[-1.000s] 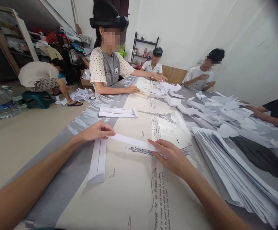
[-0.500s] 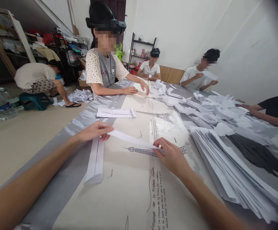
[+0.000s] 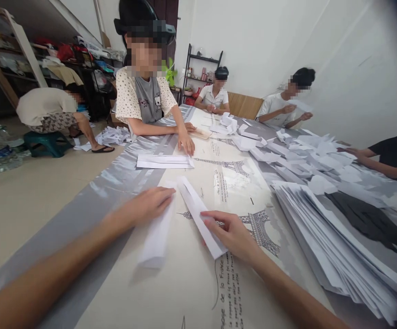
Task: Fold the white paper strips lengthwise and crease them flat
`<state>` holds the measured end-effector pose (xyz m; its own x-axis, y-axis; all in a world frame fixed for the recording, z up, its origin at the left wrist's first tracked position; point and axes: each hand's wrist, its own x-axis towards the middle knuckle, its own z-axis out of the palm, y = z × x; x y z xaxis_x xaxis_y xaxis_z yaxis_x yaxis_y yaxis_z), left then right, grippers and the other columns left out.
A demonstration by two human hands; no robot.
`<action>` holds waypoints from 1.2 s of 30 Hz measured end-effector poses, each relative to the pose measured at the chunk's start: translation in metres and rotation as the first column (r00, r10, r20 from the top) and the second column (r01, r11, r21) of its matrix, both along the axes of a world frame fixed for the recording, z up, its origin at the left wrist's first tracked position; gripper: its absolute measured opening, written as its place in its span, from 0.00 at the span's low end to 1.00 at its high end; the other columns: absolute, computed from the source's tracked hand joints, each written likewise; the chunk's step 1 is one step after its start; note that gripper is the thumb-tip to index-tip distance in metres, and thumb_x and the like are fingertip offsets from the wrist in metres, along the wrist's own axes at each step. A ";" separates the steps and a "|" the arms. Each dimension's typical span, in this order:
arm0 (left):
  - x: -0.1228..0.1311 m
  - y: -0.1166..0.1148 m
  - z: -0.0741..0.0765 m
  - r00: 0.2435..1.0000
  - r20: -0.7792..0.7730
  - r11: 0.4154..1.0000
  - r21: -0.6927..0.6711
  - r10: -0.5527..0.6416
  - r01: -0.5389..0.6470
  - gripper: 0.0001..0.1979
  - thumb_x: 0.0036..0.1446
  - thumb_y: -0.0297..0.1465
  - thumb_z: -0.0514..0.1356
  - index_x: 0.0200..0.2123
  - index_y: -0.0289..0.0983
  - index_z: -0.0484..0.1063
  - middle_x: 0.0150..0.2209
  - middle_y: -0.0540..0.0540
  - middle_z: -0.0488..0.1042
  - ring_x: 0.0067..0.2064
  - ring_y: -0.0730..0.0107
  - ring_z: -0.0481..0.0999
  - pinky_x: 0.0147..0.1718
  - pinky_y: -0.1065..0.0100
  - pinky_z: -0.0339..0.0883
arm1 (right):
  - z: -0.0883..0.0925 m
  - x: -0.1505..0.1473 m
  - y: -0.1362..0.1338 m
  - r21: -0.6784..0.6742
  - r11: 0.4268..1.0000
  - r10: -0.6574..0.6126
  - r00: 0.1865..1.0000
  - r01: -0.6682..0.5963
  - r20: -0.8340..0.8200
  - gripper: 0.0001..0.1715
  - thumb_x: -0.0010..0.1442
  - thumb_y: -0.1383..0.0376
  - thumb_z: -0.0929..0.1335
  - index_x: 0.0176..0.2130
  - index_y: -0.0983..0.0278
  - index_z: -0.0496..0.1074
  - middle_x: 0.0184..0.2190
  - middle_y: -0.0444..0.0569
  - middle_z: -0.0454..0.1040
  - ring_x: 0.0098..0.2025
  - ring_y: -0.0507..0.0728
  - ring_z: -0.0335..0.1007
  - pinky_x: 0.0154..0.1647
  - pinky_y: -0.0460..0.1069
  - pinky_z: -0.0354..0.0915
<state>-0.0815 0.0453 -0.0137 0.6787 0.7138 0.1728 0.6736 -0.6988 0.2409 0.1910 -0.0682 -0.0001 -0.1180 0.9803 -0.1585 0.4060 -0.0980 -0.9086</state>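
Observation:
My left hand (image 3: 150, 206) is slightly blurred, its fingers closed over the upper end of a folded white paper strip (image 3: 155, 244). That strip stands slanted on the near part of the printed tablecloth. Just to its right, my right hand (image 3: 231, 232) pinches a second folded paper piece (image 3: 192, 197) between thumb and fingers. This piece tilts the other way, its far end close to my left fingertips, and a fold line runs along it. The two papers are apart.
Beyond my hands lie more folded strips (image 3: 164, 161), near a co-worker's hand (image 3: 186, 141). A stack of white paper (image 3: 321, 246) and a dark sheet (image 3: 362, 219) are on the right, with a heap of folded papers (image 3: 297, 153) behind. Other people sit around the table.
My left hand has let go of the right-hand paper and moved right with the other strip. My right hand has turned its paper lengthwise. The co-worker's hand has come toward the far strips.

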 end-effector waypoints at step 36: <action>0.029 -0.012 -0.012 0.999 0.023 0.995 0.100 -0.033 0.030 0.27 0.69 0.45 0.52 0.64 0.36 0.60 0.67 0.36 0.62 0.67 0.51 0.62 0.65 0.51 0.57 | -0.003 0.001 -0.016 0.539 0.289 0.209 0.602 -0.791 0.771 0.12 0.67 0.76 0.65 0.45 0.66 0.75 0.42 0.47 0.80 0.44 0.55 0.75 0.48 0.51 0.73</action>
<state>-0.0529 0.0333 -0.0254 0.6951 0.6707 0.2590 0.6457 -0.7407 0.1855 0.1919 -0.0843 -0.0035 -0.8290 0.4069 0.3837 0.4219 0.9054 -0.0485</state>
